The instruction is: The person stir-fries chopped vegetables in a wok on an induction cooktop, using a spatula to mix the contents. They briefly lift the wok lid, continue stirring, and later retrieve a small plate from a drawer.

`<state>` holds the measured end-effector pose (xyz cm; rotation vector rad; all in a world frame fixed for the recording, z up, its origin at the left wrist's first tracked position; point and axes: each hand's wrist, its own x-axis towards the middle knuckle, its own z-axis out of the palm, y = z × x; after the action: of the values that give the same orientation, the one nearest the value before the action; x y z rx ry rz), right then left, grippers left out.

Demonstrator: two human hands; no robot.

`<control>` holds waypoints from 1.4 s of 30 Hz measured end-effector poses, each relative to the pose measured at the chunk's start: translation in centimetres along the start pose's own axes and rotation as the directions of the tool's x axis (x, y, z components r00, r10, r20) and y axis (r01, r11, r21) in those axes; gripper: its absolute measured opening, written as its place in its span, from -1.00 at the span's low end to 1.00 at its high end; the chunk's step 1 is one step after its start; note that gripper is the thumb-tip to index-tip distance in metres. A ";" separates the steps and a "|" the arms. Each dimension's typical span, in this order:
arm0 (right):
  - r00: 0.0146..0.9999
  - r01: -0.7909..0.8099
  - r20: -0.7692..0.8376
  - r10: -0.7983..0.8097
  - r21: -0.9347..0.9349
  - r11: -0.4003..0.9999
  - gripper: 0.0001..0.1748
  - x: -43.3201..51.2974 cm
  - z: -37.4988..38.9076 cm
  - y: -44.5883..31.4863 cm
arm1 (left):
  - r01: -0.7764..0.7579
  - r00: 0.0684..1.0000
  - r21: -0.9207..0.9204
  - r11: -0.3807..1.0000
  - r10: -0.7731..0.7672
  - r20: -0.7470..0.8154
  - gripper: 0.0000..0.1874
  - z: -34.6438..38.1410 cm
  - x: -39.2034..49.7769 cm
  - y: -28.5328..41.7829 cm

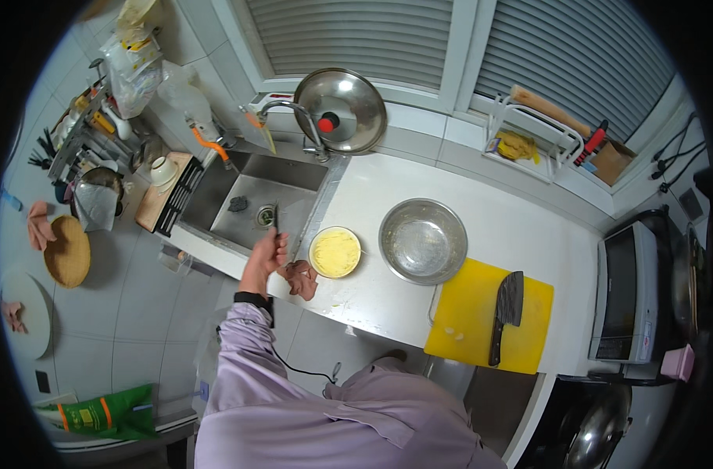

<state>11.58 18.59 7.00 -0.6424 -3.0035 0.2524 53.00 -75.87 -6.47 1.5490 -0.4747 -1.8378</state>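
Note:
My left hand [266, 253] reaches over the front edge of the sink [248, 232], closed around a small dark-handled tool [276, 218] whose kind I cannot tell. The tool's end is beside the drain strainer [265, 216], which has green scraps in it. A dark scouring pad [237, 204] lies in the basin. Right of the hand, a round bowl of yellow shreds [335, 252] stands on the counter, with a crumpled pinkish-brown cloth [301, 279] beside it. An empty stainless steel bowl [423, 241] stands farther right. My right hand is out of view.
A cleaver [507, 316] lies on a yellow cutting board [489, 316] at the counter's right front. Behind the sink are a curved faucet [301, 111] and a leaning glass pot lid [340, 110]. A white cup [163, 170] stands left of the sink on a wooden-topped rack [151, 202].

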 end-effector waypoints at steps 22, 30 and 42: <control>0.969 -0.183 0.246 0.034 0.615 0.767 -0.51 -6.5 -3.8 8.1 | 0.246 0.906 -0.032 0.969 -0.218 0.362 -0.54 21.0 2.1 -22.8; 0.853 0.009 0.353 -0.385 0.727 0.686 -0.54 -12.6 -10.2 -16.7 | 0.183 0.900 -0.012 0.983 -0.162 0.405 -0.53 22.3 -4.1 -20.5; 0.228 0.796 -0.145 -0.963 0.597 0.099 -0.54 -17.5 -4.2 -40.4 | -0.254 0.745 -0.054 0.966 0.231 0.626 -0.37 29.4 -23.6 -19.4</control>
<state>11.73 -24.34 17.62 1.4445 -2.5713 1.1218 21.08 -50.07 4.28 0.7887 -0.9706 -2.1107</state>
